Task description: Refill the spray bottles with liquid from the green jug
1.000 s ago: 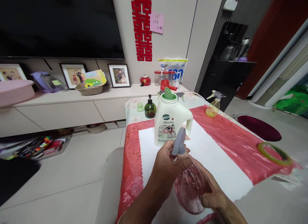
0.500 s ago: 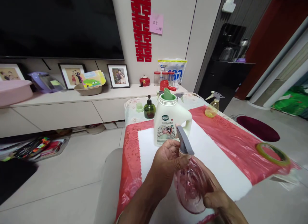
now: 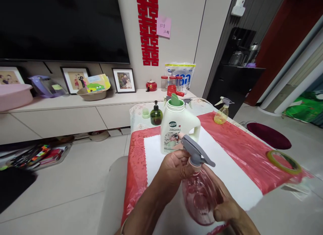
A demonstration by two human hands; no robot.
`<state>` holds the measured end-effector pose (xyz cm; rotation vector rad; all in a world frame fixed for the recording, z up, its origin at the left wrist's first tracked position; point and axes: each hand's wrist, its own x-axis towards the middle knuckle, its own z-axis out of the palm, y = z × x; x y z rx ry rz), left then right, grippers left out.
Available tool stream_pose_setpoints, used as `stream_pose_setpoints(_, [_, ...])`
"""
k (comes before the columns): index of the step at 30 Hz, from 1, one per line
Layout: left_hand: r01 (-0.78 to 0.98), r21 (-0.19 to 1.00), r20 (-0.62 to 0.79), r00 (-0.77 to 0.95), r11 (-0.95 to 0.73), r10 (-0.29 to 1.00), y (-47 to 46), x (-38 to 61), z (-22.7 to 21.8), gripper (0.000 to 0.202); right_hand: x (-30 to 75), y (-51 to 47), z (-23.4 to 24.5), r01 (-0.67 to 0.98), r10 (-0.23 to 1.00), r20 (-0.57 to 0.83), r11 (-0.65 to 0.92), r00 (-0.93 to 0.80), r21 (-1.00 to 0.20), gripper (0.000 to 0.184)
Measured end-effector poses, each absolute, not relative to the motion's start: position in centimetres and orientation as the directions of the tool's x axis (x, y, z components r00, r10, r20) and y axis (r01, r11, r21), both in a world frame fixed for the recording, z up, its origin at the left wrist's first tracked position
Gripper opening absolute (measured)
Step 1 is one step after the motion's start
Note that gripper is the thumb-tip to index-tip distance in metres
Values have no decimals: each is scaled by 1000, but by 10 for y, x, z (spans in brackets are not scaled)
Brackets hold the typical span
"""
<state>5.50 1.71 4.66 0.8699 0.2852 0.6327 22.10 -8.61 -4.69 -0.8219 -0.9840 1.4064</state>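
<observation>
A pink see-through spray bottle [image 3: 199, 198] with a grey trigger head tilts over the near part of the white sheet [image 3: 234, 177]. My left hand [image 3: 174, 171] grips its neck collar, thumb in front, just under the trigger head. Around the right side of the bottle's body wraps my right hand [image 3: 227, 208], its thumb on the lower side. Directly behind stands a pale green detergent jug [image 3: 174, 125], uncapped, with a green spout in its mouth. A dark green pump bottle [image 3: 156, 115] is left of the jug.
Red plastic [image 3: 237, 140] covers much of the table. A yellow spray bottle [image 3: 222, 113] stands at the back right, and a roll of tape [image 3: 271, 156] lies at the right edge. A light green soap dish [image 3: 145, 113] sits at the back left.
The trigger head has turned on the bottle, its nozzle now pointing more to the left and the lever to the right. Both hands keep their places on the bottle.
</observation>
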Motion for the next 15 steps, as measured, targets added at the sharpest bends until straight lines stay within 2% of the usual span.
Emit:
stream_pose_setpoints(4, [-516,775,54,627,363,777,8,62,50,40,218,-87,-39,-391,995,60,25,-78,-920,131])
stream_pose_setpoints(8, [-596,745,45,492,299,870,4,64,48,39,219,-91,-25,-232,999,-19,-25,-26,-972,128])
stream_pose_setpoints(11, [-684,680,39,394,264,918,9,60,52,37,225,-96,-23,-152,997,-76,-76,-6,-985,127])
stream_pose_setpoints(15, [-818,562,72,199,125,977,26,42,74,38,240,-110,-32,-109,992,-130,-128,9,-986,122])
